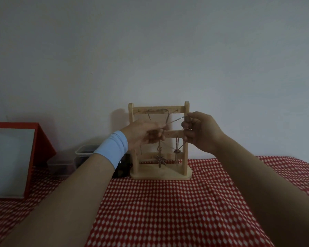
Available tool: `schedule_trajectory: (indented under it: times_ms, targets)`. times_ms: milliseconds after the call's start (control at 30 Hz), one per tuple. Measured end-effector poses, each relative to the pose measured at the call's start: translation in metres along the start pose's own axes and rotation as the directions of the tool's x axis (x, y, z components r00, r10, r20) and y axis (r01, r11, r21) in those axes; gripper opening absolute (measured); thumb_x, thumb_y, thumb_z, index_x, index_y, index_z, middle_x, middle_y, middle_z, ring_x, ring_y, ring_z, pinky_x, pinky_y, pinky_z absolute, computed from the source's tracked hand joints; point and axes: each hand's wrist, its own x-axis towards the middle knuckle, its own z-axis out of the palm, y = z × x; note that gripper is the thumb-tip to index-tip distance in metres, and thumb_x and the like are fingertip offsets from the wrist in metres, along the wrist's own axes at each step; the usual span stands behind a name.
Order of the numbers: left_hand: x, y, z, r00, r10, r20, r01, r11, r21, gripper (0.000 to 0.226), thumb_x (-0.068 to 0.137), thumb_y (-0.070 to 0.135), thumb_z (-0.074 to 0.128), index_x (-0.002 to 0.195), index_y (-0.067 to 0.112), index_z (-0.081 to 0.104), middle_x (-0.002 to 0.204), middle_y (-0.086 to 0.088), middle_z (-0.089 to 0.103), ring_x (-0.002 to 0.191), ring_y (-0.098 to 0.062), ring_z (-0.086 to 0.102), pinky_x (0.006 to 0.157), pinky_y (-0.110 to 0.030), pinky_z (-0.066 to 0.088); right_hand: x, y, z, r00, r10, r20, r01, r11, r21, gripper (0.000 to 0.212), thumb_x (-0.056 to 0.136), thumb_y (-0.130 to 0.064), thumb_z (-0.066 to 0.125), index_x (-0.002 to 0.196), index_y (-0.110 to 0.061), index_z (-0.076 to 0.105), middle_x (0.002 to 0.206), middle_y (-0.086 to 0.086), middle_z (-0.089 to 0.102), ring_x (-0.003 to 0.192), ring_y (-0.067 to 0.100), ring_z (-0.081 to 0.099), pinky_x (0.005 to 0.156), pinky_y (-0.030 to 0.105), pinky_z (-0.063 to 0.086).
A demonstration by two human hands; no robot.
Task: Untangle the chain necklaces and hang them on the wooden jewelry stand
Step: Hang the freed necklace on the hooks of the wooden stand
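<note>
A wooden jewelry stand (185, 157) with three crossbars stands on the red-and-white cloth against the wall. One chain (159, 110) hangs from its top bar. My left hand (143, 135) and my right hand (201, 131) are raised in front of the stand, each pinching a thin chain necklace (175, 120) stretched between them. A star-shaped pendant (160, 160) dangles below my left hand, and a smaller pendant (177, 151) hangs below my right hand. How the chain strands cross behind my fingers is hidden.
A red box with a mirror (11, 163) leans at the left. Plastic containers (75, 157) and a dark object (121, 168) sit left of the stand. The patterned cloth (168, 211) covers the table; a plain wall rises behind.
</note>
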Motion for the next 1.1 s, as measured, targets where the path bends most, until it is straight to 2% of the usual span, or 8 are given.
schedule_trajectory:
  times_ms: [133,267,400,500,667,833,967,1100]
  targets:
    - [0.009,0.012,0.002,1.000,-0.009,-0.015,0.009,1.000,-0.024,0.021,0.095,0.025,0.060,0.076,0.015,0.064,0.069,0.000,0.065,0.074,-0.019,0.065,0.066,-0.028,0.052,0.009,0.006,-0.009,0.997,-0.059,-0.055,0.057,0.998,-0.034,0.019,0.101,-0.019,0.049,0.083,-0.014,0.056,0.069,-0.002,0.039,0.056,0.015,0.028,0.056,0.030,0.045]
    - [0.024,0.014,0.003,0.973,0.030,-0.227,-0.081,0.973,-0.218,0.014,0.095,0.020,0.062,0.084,0.012,0.065,0.071,-0.001,0.069,0.076,-0.020,0.068,0.067,-0.029,0.053,0.018,0.000,-0.007,0.945,-0.235,-0.229,0.175,0.952,-0.251,0.020,0.101,-0.019,0.060,0.094,-0.002,0.069,0.068,0.003,0.057,0.056,0.018,0.044,0.067,0.038,0.053]
    - [0.042,0.010,0.009,0.854,0.113,-0.507,-0.140,0.990,-0.015,0.014,0.087,0.023,0.073,0.082,0.010,0.071,0.077,-0.005,0.076,0.070,-0.019,0.070,0.071,-0.029,0.057,0.025,-0.010,0.007,0.811,-0.419,-0.409,0.259,0.883,-0.391,0.021,0.093,-0.019,0.073,0.081,-0.001,0.075,0.073,0.011,0.073,0.044,0.018,0.053,0.052,0.033,0.059]
    - [0.053,0.015,0.015,0.790,0.164,-0.591,-0.110,0.986,0.126,0.019,0.085,0.027,0.073,0.072,0.013,0.069,0.072,0.000,0.076,0.063,-0.018,0.071,0.059,-0.024,0.053,0.032,-0.014,0.008,0.732,-0.486,-0.478,0.233,0.837,-0.495,0.025,0.090,-0.022,0.075,0.071,-0.006,0.075,0.068,0.006,0.074,0.040,0.016,0.059,0.051,0.028,0.059]
    - [0.056,0.017,0.022,0.763,0.161,-0.626,-0.027,0.976,0.218,0.023,0.083,0.022,0.068,0.066,0.008,0.071,0.064,-0.001,0.073,0.050,-0.019,0.069,0.047,-0.024,0.052,0.036,-0.006,0.004,0.702,-0.503,-0.505,0.125,0.784,-0.608,0.025,0.086,-0.024,0.073,0.067,-0.008,0.075,0.056,-0.003,0.071,0.051,0.021,0.070,0.050,0.016,0.053]
    - [0.049,-0.006,0.029,0.815,0.142,-0.561,-0.016,0.975,0.224,0.022,0.087,0.024,0.069,0.071,0.008,0.073,0.070,-0.004,0.075,0.050,-0.019,0.068,0.050,-0.025,0.055,0.029,0.021,-0.002,0.730,-0.502,-0.463,0.083,0.739,-0.669,0.023,0.089,-0.026,0.073,0.069,-0.014,0.077,0.062,-0.005,0.073,0.055,0.015,0.072,0.065,0.029,0.062]
    - [0.044,-0.024,0.036,0.873,0.164,-0.459,0.013,0.933,0.359,0.014,0.086,0.024,0.069,0.075,0.015,0.073,0.070,0.004,0.074,0.056,-0.020,0.071,0.063,-0.027,0.059,0.018,0.042,-0.003,0.767,-0.484,-0.422,0.064,0.711,-0.700,0.008,0.087,-0.021,0.075,0.084,-0.015,0.080,0.060,-0.007,0.070,0.043,0.002,0.061,0.047,0.011,0.047]
    - [0.043,-0.035,0.046,0.904,0.181,-0.388,0.039,0.869,0.494,0.014,0.083,0.029,0.073,0.071,0.022,0.071,0.064,0.006,0.073,0.052,-0.016,0.070,0.055,-0.022,0.052,0.013,0.061,-0.006,0.785,-0.479,-0.393,0.045,0.676,-0.735,0.009,0.087,-0.026,0.078,0.087,-0.017,0.081,0.060,-0.007,0.070,0.049,0.001,0.063,0.050,0.012,0.049]
